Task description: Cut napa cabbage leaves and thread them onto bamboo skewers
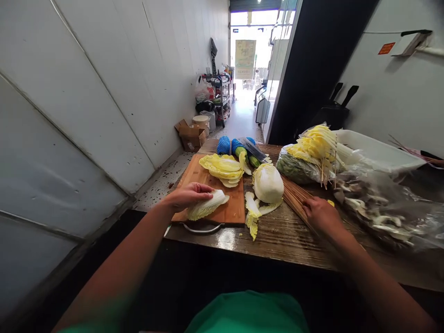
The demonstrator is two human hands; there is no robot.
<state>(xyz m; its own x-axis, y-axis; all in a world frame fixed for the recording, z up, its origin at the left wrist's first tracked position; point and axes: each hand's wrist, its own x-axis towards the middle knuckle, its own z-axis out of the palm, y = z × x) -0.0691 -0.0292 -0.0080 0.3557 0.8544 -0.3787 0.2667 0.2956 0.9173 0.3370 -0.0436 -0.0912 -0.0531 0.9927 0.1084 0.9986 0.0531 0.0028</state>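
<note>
The left hand (194,194) reaches in over the left edge of the chopping board (231,208), its thumb and fingers clamped on a piece of cabbage (204,209). That piece lies low on the board, close to the near edge, with its white stem end pointing right; whether it is 1 leaf or several pressed together, I cannot tell. A pile of yellow leaves (222,167) sits by the board's far right corner, partly over its right edge.

The board covers the left end of the worktop (274,238), its metal handle (201,230) by the near edge. Just right of the board stands a pale cabbage head (268,183), with loose leaf scraps (253,222) between it and the worktop's near edge.

The right hand (321,212) is at a bundle of thin wooden sticks (294,196), fingers bent down; I cannot tell whether they grip any. Beyond it, toward the far edge, is a bunch of yellow leaves on sticks (315,143). A clear bag of mushrooms (378,203) lies toward the right end. Green vegetables in blue foam nets (239,147) rest by the far edge.
</note>
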